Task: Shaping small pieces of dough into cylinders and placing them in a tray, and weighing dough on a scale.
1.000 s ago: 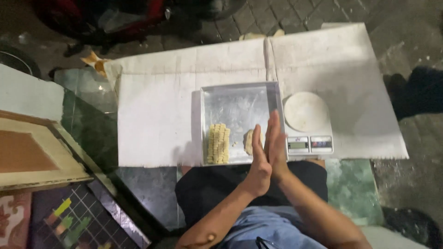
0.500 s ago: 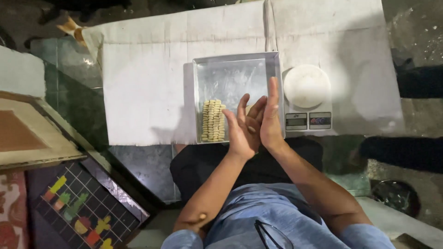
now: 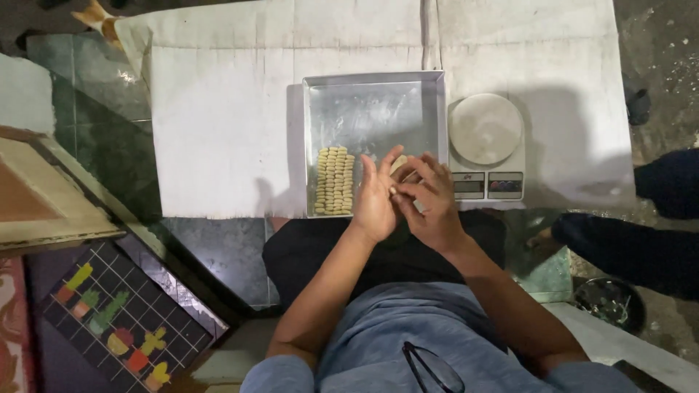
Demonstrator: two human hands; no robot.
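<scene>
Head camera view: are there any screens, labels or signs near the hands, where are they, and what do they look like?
White kitchen scale with round platform: right of the metal tray.
Two small dark rectangular display windows on the scale's front edge, just right of the right hand; their contents are too small to make out.
No other labels or signs show.

A small pale piece of dough (image 3: 397,166) sits between the fingertips of both hands, mostly hidden, just above the near right part of a square metal tray (image 3: 375,86). The tray is shiny, shallow and lies flat on white paper. In its near left corner lie 2 neat columns of small pale-yellow dough pieces (image 3: 335,180), packed side by side and touching, each column running toward the near rim.
</scene>
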